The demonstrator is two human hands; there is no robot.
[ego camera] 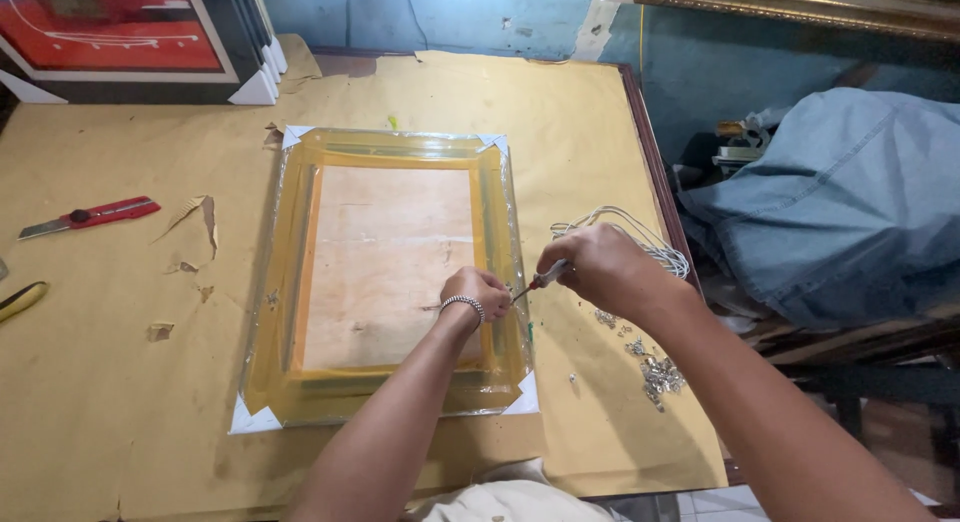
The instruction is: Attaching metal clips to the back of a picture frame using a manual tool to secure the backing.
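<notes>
Hands with screwdriver on frame

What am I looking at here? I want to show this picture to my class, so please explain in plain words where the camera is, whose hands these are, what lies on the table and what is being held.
There is one picture, taken by a camera worn on a person's head, looking down at their own two bare hands; no machine is involved. The table is covered with brown paper. In the middle lies a picture frame, back side up, wrapped in clear plastic with white corner protectors. The left hand, with a beaded bracelet at the wrist, rests on the frame's right edge. The right hand holds a small screwdriver, its tip pointing at that same edge beside the left fingers. To the right lie a coil of white cord and a scatter of small metal pieces. At the left lies a red utility knife.
</notes>
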